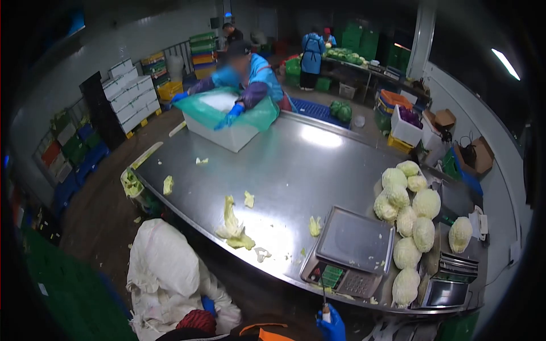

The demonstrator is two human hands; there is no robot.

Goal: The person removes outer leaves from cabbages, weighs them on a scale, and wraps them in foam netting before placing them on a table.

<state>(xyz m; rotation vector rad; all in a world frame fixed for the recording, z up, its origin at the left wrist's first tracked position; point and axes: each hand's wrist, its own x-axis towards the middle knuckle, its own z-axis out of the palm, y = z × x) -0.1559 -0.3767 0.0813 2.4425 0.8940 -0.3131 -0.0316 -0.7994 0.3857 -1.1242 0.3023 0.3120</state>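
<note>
My right hand (332, 326), in a blue glove, is closed around the handle of a knife (325, 304) at the table's near edge. The thin blade points up toward the digital scale (354, 238). My left hand (209, 306), also gloved in blue, shows only in part against a large white woven sack (165, 261); its fingers are hidden. Torn cabbage leaves (233, 227) lie on the steel table (284, 165). Several pale trimmed cabbages (424, 234) are grouped right of the scale.
Across the table, a person in blue sleeves handles a green liner (256, 116) over a white box (227, 136). A leaf-filled container (132, 184) stands by the left edge. A small screen (447, 293) sits at right. White boxes (132, 99) are stacked behind.
</note>
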